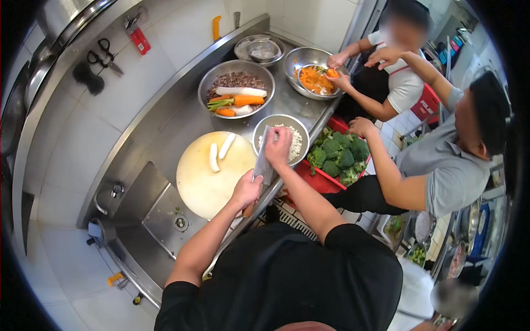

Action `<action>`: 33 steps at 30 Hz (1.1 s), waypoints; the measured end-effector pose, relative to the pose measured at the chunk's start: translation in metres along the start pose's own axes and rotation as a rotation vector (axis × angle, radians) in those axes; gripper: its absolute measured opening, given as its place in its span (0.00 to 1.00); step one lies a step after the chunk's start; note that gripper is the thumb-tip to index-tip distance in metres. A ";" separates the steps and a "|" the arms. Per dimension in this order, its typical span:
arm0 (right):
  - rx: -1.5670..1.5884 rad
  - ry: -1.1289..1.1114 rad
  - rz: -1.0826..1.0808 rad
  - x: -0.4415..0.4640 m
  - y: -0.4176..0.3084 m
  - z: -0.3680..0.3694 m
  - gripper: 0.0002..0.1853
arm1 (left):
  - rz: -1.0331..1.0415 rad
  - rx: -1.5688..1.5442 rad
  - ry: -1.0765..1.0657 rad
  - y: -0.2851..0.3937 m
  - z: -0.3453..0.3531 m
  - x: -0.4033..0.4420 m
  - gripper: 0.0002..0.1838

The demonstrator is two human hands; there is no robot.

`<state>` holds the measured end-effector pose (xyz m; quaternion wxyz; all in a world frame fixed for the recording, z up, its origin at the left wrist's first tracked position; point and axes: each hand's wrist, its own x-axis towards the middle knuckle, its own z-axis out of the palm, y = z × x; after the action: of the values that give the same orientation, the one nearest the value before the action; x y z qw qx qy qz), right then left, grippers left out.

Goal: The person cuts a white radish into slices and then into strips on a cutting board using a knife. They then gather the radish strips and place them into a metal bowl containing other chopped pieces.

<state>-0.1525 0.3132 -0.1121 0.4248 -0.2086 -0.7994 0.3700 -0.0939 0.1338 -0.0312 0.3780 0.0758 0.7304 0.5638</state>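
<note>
1. Done: small white pieces [296,144] lie in the bowl [284,118], at 2 o'clock of the cutting board [201,187].
2. Remaining: 2 bigger white lengths [214,158], toward 12 o'clock on the board.
3. Left hand [247,188] grasps the cleaver [264,167]; right hand [279,145] is against its blade (gripping or not, I cannot tell).

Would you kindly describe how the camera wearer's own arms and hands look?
Both the left hand and the right hand are bare, with no gloves showing. The forearms are uncovered too, and I see no watch or bracelet. The sleeves are short and black, with no marking visible.
</note>
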 end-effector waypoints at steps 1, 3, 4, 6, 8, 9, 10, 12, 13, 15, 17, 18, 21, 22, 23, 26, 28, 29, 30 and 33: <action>-0.055 -0.014 0.020 0.011 0.028 0.003 0.07 | -0.001 0.042 -0.007 0.008 -0.005 -0.003 0.08; -0.209 -0.125 0.026 0.024 0.060 -0.009 0.06 | -0.025 0.044 0.038 -0.001 -0.020 -0.022 0.09; -0.315 -0.206 0.006 0.032 0.059 -0.024 0.05 | -0.036 0.009 0.076 -0.009 -0.030 -0.032 0.09; -0.348 -0.084 -0.101 0.039 0.058 -0.029 0.05 | 0.007 -0.002 0.239 -0.013 -0.052 -0.051 0.10; -0.220 -0.153 -0.127 0.044 0.050 -0.022 0.08 | 0.096 0.039 0.473 -0.022 -0.067 -0.085 0.11; -0.162 -0.183 -0.144 0.047 0.047 -0.021 0.09 | 0.068 0.053 0.537 -0.036 -0.080 -0.095 0.11; -0.082 -0.266 -0.206 0.049 0.041 -0.015 0.12 | 0.042 0.065 0.600 -0.052 -0.095 -0.103 0.11; 0.088 -0.441 -0.331 0.049 0.015 0.013 0.16 | -0.007 0.453 0.735 -0.080 -0.112 -0.115 0.13; 0.099 -0.578 -0.369 0.047 -0.002 0.028 0.19 | -0.036 0.651 0.799 -0.093 -0.117 -0.118 0.14; 0.058 -0.758 -0.498 0.035 -0.030 0.057 0.21 | -0.244 0.652 0.762 -0.119 -0.124 -0.116 0.17; -0.056 -0.840 -0.681 0.016 -0.038 0.085 0.22 | -0.294 0.633 0.734 -0.134 -0.131 -0.120 0.20; -0.161 -0.965 -0.661 0.015 -0.041 0.093 0.21 | -0.312 0.626 0.738 -0.131 -0.131 -0.121 0.19; -0.426 -1.225 -0.640 0.011 -0.047 0.111 0.19 | -0.351 0.612 0.737 -0.126 -0.126 -0.119 0.18; -0.407 -1.273 -0.617 0.013 -0.057 0.104 0.18 | -0.356 0.610 0.729 -0.127 -0.125 -0.117 0.18; -0.389 -1.325 -0.594 0.015 -0.065 0.093 0.18 | -0.364 0.605 0.720 -0.129 -0.124 -0.117 0.18; -0.230 -1.424 -0.593 0.003 -0.086 0.057 0.17 | -0.321 0.574 0.726 -0.124 -0.126 -0.123 0.18; -0.146 -1.470 -0.579 -0.021 -0.086 0.040 0.18 | -0.312 0.576 0.718 -0.129 -0.131 -0.123 0.18; -0.136 -1.491 -0.556 -0.035 -0.085 0.033 0.19 | -0.309 0.579 0.709 -0.132 -0.132 -0.123 0.18; -0.126 -1.512 -0.531 -0.049 -0.085 0.026 0.20 | -0.317 0.546 0.699 -0.136 -0.133 -0.124 0.18; -0.224 -1.479 -0.482 -0.077 -0.082 0.008 0.19 | -0.304 0.471 0.683 -0.140 -0.140 -0.122 0.18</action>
<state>-0.1184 0.2072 -0.0923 -0.1727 0.2293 -0.9305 0.2276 -0.0532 -0.0883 -0.0871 0.1659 -0.1392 0.9249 0.3124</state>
